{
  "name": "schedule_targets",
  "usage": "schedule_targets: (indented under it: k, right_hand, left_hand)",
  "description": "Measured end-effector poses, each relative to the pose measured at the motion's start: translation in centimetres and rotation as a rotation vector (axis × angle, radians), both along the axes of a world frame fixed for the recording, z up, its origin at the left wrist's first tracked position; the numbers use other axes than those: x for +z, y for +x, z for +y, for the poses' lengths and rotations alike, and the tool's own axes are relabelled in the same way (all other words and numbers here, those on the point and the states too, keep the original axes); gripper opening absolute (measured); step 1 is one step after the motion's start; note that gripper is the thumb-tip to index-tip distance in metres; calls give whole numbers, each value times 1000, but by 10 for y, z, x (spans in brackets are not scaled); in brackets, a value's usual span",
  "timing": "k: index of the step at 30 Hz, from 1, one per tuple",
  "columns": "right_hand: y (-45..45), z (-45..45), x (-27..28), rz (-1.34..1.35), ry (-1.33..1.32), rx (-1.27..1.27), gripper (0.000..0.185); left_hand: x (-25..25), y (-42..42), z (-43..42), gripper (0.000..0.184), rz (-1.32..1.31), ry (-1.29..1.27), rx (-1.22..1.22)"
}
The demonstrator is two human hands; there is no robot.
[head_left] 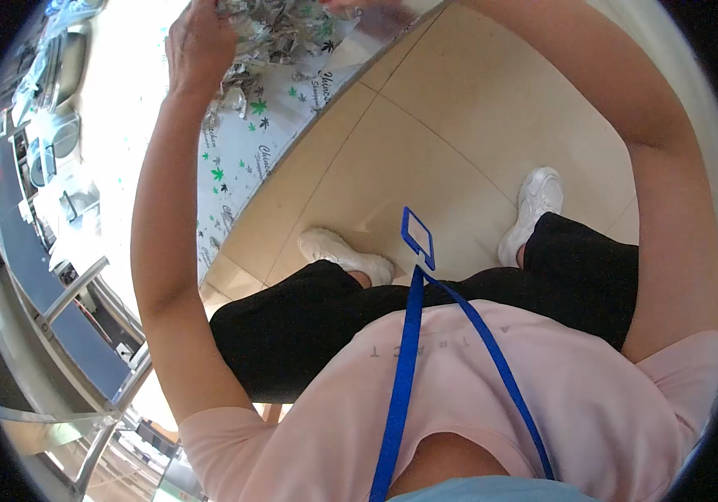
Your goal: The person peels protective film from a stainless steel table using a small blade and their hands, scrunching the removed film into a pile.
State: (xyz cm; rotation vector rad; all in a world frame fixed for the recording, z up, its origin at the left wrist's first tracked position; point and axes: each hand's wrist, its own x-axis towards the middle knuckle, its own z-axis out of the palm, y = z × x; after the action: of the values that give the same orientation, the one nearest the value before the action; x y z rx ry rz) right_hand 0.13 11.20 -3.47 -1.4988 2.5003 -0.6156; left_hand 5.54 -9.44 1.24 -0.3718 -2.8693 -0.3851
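My left hand reaches to the top edge of the view, at the left side of a heap of crumpled, shredded silvery scraps. Its fingertips are cut off by the frame, so what they hold does not show. My right hand is at the top edge, to the right of the heap, blurred and mostly out of view. Close below it is a shiny, see-through sheet or container, whose kind I cannot make out. The scraps lie on a white table covering printed with green and black leaves and lettering.
The table's edge runs diagonally above a tan tiled floor. On the left are a metal frame, a blue-grey panel and clear containers. A blue lanyard hangs over my pink shirt.
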Motion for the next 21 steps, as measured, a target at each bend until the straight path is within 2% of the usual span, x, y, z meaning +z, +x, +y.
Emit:
schedule_targets:
  k: [1, 3, 4, 7, 8, 9, 11, 13, 15, 16, 21]
  right_hand:
    - [10, 1, 2, -60, 123, 6, 16]
    - [27, -5, -13, 79, 75, 69, 15]
    - [33, -10, -20, 149, 49, 100, 15]
    - [36, -21, -32, 98, 82, 21, 14]
    - [35, -23, -33, 141, 114, 72, 14]
    - [34, -24, -34, 183, 147, 123, 14]
    - [32, -25, -35, 321, 181, 261, 14]
    - [32, -24, -35, 510, 186, 433, 14]
    - [33, -21, -38, 489, 104, 352, 13]
    - [34, -19, -34, 480, 66, 313, 13]
    - [37, -16, -14, 205, 216, 108, 14]
  left_hand:
    - [-4, -5, -10, 15, 50, -27, -37]
    - [-14, -18, -31, 17, 152, -82, -107]
    - [-12, -21, -33, 18, 82, -55, -66]
    - [-7, -24, -33, 19, 137, 200, -57]
    - [1, -17, -22, 21, 200, 189, 22]
    - [10, -16, -23, 22, 75, 269, 125]
    - [12, -19, -25, 21, 253, 153, 193]
    - [9, -15, -28, 21, 255, 170, 155]
    - [0, -23, -39, 21, 207, 201, 126]
    - [1, -20, -33, 19, 95, 272, 199]
    - [-20, -33, -51, 17, -91, 388, 48]
